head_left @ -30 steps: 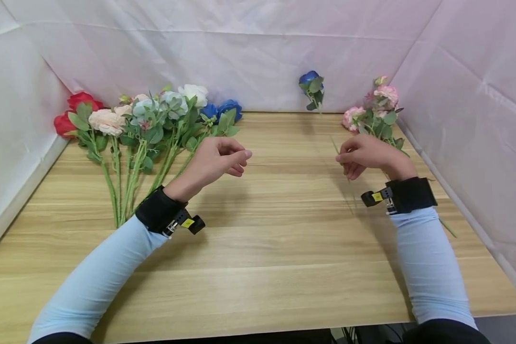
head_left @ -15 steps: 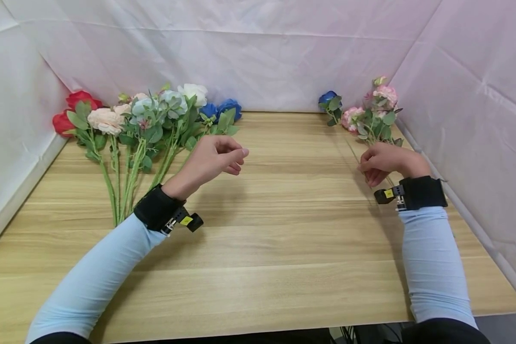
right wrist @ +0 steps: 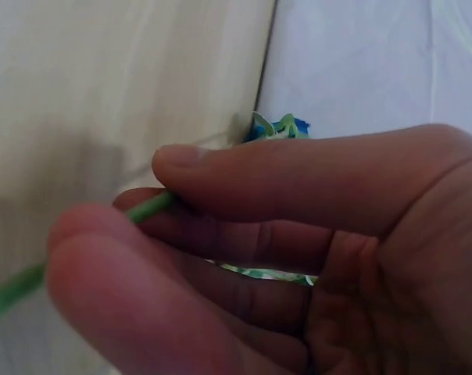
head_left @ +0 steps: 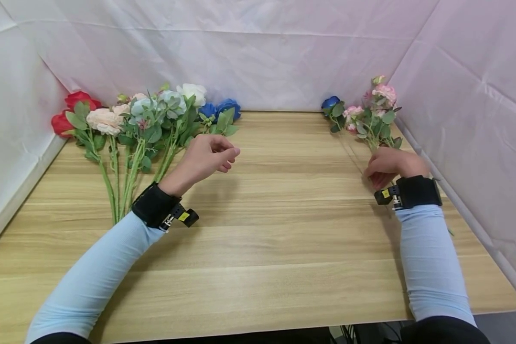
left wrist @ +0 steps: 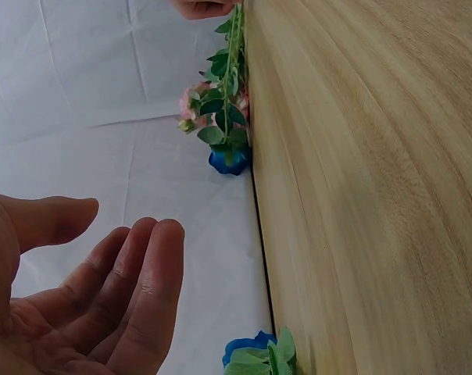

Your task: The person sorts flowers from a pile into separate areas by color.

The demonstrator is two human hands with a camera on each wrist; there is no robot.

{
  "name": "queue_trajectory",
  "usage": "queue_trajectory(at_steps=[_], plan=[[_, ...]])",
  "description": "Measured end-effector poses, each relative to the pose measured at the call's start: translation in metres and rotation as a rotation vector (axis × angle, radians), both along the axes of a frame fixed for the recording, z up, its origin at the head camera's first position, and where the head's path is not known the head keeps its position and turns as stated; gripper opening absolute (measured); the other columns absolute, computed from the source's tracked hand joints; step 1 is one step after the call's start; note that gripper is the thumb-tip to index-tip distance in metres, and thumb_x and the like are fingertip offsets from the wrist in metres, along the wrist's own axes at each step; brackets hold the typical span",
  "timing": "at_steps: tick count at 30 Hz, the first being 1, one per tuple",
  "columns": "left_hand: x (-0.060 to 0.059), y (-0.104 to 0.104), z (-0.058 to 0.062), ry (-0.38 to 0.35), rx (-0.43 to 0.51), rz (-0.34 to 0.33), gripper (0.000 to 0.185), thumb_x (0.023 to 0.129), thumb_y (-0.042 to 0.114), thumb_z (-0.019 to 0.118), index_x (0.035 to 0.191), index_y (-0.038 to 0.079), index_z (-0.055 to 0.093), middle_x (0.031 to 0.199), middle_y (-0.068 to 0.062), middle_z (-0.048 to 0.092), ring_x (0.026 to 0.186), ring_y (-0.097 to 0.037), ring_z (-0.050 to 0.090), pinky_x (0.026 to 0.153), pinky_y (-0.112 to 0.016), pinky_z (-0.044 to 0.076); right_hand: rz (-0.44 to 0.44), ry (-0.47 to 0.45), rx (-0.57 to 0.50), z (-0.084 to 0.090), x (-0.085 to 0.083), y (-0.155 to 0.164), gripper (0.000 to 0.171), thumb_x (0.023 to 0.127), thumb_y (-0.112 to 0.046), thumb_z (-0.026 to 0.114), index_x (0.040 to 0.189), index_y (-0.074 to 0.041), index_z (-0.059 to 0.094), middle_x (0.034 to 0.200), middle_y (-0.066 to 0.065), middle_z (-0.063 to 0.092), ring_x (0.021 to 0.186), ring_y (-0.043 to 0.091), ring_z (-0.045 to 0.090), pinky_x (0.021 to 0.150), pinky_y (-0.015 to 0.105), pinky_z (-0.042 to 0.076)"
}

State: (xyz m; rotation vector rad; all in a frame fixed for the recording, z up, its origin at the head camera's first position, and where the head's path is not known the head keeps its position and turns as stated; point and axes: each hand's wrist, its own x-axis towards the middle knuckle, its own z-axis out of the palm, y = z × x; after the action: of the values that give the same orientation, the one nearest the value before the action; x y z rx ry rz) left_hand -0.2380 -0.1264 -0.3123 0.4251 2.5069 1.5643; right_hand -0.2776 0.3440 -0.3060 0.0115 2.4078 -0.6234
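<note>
Blue rose now lowered beside pink sprigs | right hand pinches its stem, laying it down | left hand relaxed, empty, near bouquet

Wood-grain desk, creased cloth backdrop.
Pale laminate with a smooth, faintly satin top; matt, wrinkled white fabric behind; fabric-like petals and plastic-looking green stem on the blue flower; soft light-blue knit sleeves; black matt wrist straps.
</note>
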Motion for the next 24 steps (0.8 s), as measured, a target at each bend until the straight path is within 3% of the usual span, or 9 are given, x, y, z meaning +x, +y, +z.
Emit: queue_trajectory(at_steps=[5,19,24], plan=[[-0.0006,-0.0013,-0.0016,0.003,-0.011,0.001,0.024,0.102,0.03,0.067,0.111,0.009,0.072,0.099,-0.011,0.072,0.095,-0.039,0.073,0.088,-0.047,0.063,0.006,-0.033,0.011,-0.0064,-0.0036,-0.0035,0.023,0.099,-0.015,0.063,0.089,0.004,0.068,0.071,0.004,0.067,0.063,0.016,0.073,0.067,0.034,0.065],[-0.0029,-0.0038,-0.0026,0.051,-0.075,0.006,0.023,0.102,0.032,0.066,0.108,0.011,0.074,0.096,-0.009,0.072,0.091,-0.037,0.074,0.084,-0.048,0.063,-0.024,-0.04,0.008,-0.0088,-0.0027,-0.009,0.025,0.1,-0.018,0.059,0.083,0.0,0.063,0.071,0.004,0.066,0.064,0.017,0.073,0.068,0.033,0.064],[-0.0034,-0.0019,-0.0041,0.052,-0.093,-0.003,0.022,0.102,0.031,0.067,0.106,0.01,0.073,0.096,-0.011,0.072,0.091,-0.036,0.074,0.084,-0.048,0.063,-0.039,-0.001,0.026,-0.0066,-0.0016,-0.009,0.031,0.104,-0.025,0.059,0.091,0.004,0.061,0.076,0.01,0.065,0.065,0.02,0.073,0.068,0.037,0.065]])
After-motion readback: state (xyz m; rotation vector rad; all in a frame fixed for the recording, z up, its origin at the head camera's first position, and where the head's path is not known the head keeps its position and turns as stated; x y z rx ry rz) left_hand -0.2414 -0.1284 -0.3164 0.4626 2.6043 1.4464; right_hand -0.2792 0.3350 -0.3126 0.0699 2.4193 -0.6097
